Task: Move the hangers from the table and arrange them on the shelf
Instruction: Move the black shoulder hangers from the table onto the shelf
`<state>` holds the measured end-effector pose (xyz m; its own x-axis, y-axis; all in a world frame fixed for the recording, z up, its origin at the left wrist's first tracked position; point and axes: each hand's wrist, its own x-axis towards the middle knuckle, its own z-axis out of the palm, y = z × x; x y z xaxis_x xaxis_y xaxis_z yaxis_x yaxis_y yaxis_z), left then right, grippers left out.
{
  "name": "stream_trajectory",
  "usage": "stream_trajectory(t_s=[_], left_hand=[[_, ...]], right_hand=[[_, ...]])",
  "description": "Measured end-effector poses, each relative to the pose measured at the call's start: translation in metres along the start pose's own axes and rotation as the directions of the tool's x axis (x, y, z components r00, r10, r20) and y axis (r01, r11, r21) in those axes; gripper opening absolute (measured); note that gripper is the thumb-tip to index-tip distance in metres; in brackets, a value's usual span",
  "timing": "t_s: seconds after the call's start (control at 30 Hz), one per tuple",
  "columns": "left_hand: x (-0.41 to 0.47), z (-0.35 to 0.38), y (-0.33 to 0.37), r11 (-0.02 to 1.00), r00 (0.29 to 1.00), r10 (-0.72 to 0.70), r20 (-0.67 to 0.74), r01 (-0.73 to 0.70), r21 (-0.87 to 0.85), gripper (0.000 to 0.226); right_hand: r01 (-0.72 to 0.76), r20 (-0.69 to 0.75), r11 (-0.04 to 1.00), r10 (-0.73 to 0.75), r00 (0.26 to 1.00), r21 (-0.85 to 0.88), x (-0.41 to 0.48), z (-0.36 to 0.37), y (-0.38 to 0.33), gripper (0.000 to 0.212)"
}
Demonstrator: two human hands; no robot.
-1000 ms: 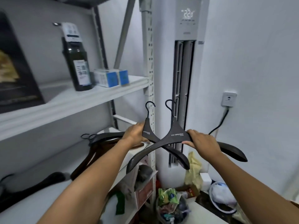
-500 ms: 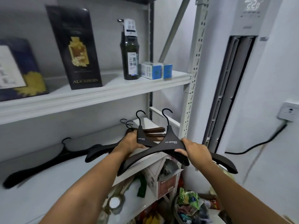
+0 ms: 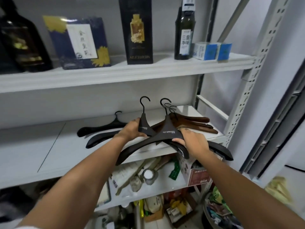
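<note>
The left hand grips the left black hanger by its neck, and the right hand grips the right black hanger. The two cross over the shelf front edge. Brown hangers lie just beyond the fingers, with bare board to their left.

Middle shelf: bare white board lay open across the left half, front edge to back wall. Single black hanger lay along the back near centre. Brown wooden hangers filled the right rear corner. Crossed black hangers spanned the front edge right of centre. Upper shelf capped the bay; perforated upright closed the right side
</note>
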<state>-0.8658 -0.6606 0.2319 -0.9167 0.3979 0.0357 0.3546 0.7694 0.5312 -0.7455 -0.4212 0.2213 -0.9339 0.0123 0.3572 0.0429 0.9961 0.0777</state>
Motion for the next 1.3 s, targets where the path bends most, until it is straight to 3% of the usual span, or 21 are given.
stream_trajectory(t_s=[0.23, 0.4, 0.5, 0.57, 0.7, 0.87, 1.07, 1.17, 1.3], left_hand=[[-0.047, -0.028, -0.049, 0.99, 0.988, -0.129, -0.083, 0.133, 0.051, 0.077], [-0.066, -0.042, -0.077, 0.98, 0.979, -0.176, -0.098, 0.184, 0.079, 0.087], [-0.065, -0.046, -0.096, 0.974, 0.976, -0.202, -0.081, 0.209, 0.091, 0.081], [-0.062, -0.047, -0.11, 0.973, 0.975, -0.213, -0.066, 0.218, 0.08, 0.073], [-0.042, -0.048, -0.144, 0.97, 0.971, -0.234, -0.04, 0.236, 0.053, 0.066], [-0.003, -0.049, -0.174, 0.97, 0.968, -0.244, 0.06, 0.243, 0.028, 0.075], [0.044, -0.041, -0.201, 0.975, 0.964, -0.222, 0.144, 0.217, 0.053, 0.08], [0.064, -0.034, -0.215, 0.975, 0.962, -0.223, 0.16, 0.218, 0.047, 0.08], [0.083, -0.022, -0.231, 0.971, 0.958, -0.237, 0.16, 0.235, 0.033, 0.078]], right_hand=[[0.161, -0.058, 0.984, -0.157, 0.986, 0.076, 0.013, 0.004, -0.057, 0.06], [0.219, -0.028, 0.976, -0.219, 0.975, -0.009, 0.025, 0.018, -0.09, 0.071], [0.223, -0.059, 0.971, -0.228, 0.972, -0.082, 0.034, 0.029, -0.104, 0.079], [0.238, -0.073, 0.971, -0.238, 0.969, -0.003, 0.04, 0.032, -0.113, 0.07], [0.216, -0.059, 0.976, -0.215, 0.975, 0.021, 0.059, 0.043, -0.131, 0.064], [0.264, -0.23, 0.965, -0.256, 0.939, 0.002, 0.09, 0.078, -0.147, 0.067], [0.202, -0.118, 0.978, -0.194, 0.974, 0.057, 0.115, 0.1, -0.158, 0.081], [0.217, -0.139, 0.973, -0.204, 0.969, 0.08, 0.125, 0.113, -0.158, 0.095], [0.221, -0.15, 0.975, -0.216, 0.965, 0.021, 0.138, 0.126, -0.16, 0.088]])
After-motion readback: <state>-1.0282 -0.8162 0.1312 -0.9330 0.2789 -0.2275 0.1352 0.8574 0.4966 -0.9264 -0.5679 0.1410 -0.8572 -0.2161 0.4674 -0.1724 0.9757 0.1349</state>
